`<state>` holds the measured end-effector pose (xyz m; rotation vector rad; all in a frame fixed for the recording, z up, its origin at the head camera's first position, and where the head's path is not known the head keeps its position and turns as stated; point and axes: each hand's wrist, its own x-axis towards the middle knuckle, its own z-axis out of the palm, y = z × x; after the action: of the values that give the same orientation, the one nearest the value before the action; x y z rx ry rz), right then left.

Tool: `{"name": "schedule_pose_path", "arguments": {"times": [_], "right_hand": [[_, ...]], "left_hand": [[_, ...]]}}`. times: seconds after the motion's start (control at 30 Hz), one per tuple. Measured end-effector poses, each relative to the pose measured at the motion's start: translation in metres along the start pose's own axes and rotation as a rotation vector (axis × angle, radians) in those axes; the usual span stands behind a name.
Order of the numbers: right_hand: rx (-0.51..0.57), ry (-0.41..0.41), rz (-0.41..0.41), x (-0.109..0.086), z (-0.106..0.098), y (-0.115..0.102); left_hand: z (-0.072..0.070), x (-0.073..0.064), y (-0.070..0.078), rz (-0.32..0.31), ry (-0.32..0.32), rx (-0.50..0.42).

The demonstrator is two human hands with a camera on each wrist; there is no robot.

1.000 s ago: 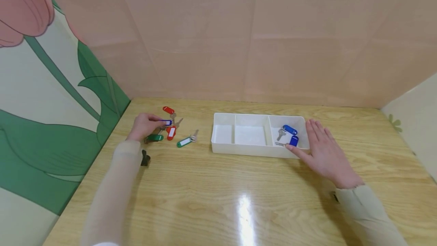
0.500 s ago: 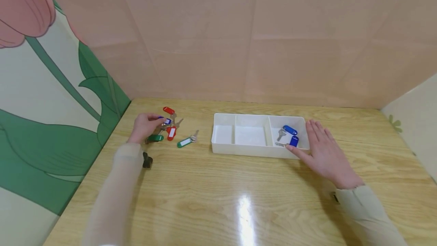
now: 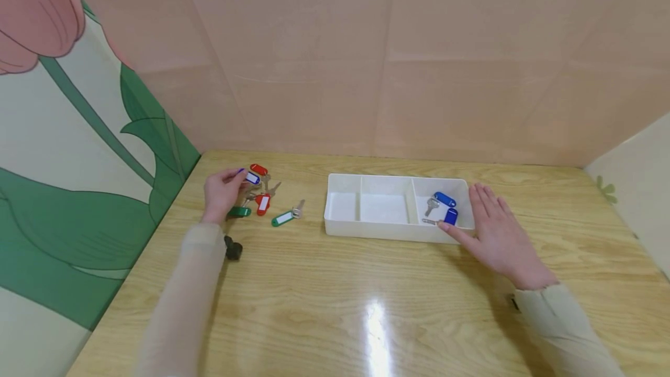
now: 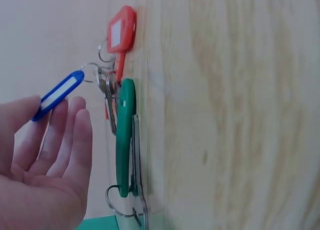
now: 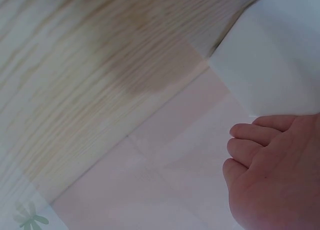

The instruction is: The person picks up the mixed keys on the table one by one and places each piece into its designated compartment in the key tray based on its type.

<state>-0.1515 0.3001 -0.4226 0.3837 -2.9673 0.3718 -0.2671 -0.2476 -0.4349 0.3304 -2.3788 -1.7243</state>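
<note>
My left hand (image 3: 221, 192) pinches a blue tag (image 4: 59, 96) by one end, just above the tabletop (image 3: 293, 295). I think the main danger is here: its ring (image 4: 90, 64) appears very near the other keys (image 4: 108, 90), so a quick lift could catch them and drag the red tag (image 4: 120, 32) or the green tag (image 4: 126, 140) along. Whether they are truly hooked, I cannot tell. Because the pinch takes only one end, a snag might also pull the tag free. My right hand (image 3: 497, 231), fingers straight, rests against the white tray (image 3: 387, 230); too strong pressure could slide it.
</note>
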Motion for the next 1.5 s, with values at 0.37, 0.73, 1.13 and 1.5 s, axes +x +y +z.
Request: {"name": "schedule_pose_path", "arguments": {"times": [0.37,0.73,1.13,1.5], "right_hand": [[0.014,0.001,0.001,-0.002,0.001,-0.001],[0.007,0.022,-0.017,0.001,-0.003,0.001],[0.001,0.007,-0.012,0.005,-0.006,0.0],[0.004,-0.009,-0.004,0.003,-0.002,0.001]], "left_hand": [[0.005,-0.008,0.003,-0.055,0.011,-0.089],[0.01,-0.012,0.014,-0.044,0.101,-0.337],[0.02,-0.022,0.042,0.063,0.102,-0.555],[0.029,-0.04,0.056,0.111,0.051,-0.543]]}}
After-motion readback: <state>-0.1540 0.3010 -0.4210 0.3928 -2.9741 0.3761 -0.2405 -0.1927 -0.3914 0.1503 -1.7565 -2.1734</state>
